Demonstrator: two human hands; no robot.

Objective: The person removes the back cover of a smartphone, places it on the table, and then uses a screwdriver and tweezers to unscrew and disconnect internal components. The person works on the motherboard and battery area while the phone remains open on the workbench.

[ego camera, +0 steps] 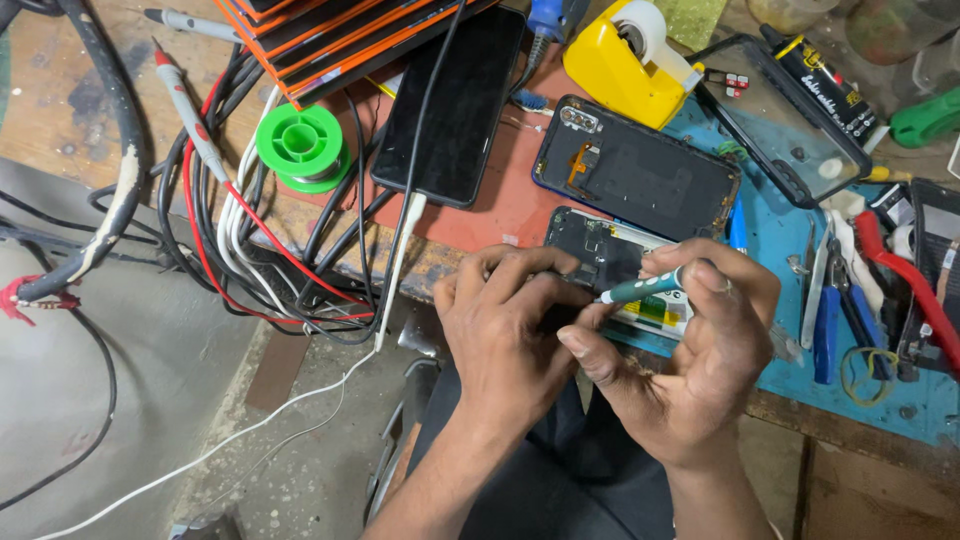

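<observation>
Two hands | left grips opened phone | right pinches screwdriver above it

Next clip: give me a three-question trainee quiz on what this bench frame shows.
1. True or false: the right hand holds a teal-handled screwdriver over the opened phone.
2. What lies directly left of the black phone lying screen up? A) yellow tape dispenser B) green solder spool C) blue pliers
3. Fill in: the left hand steadies the opened phone at the bench's ____ edge.

Key: 1 true. 2 B, the green solder spool; the yellow tape dispenser sits farther right and the blue pliers right of the hands. 3 front.
</observation>
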